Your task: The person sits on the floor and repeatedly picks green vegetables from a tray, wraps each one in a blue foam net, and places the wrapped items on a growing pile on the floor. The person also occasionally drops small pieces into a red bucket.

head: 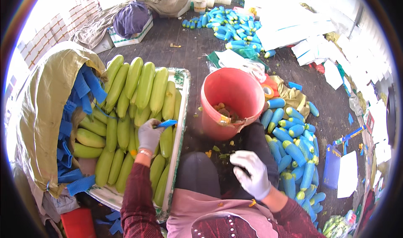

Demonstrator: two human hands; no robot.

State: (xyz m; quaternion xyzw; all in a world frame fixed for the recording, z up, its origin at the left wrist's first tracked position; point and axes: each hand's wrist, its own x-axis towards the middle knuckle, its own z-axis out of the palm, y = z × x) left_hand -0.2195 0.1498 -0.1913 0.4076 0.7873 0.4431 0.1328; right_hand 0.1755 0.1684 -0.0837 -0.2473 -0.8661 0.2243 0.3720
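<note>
My left hand (151, 135), in a pale glove, holds a blue foam net sleeve (167, 123) above a white foam crate (185, 93) of light green zucchini (145, 85). My gloved right hand (252, 175) is over my lap with its fingers apart and nothing seen in it. In front of me stands a red bucket (209, 112) with scraps at its bottom. A tan sack (41, 112) full of blue net sleeves (85, 86) leans at the crate's left side. To my right lies a heap of zucchini in blue net sleeves (294, 154).
Another heap of sleeved zucchini (233, 25) lies farther ahead. White foam sheets (289, 30) are stacked at the upper right. A purple cloth (130, 19) covers part of a foam box at the upper left. A blue box-like object (331, 167) stands at the right.
</note>
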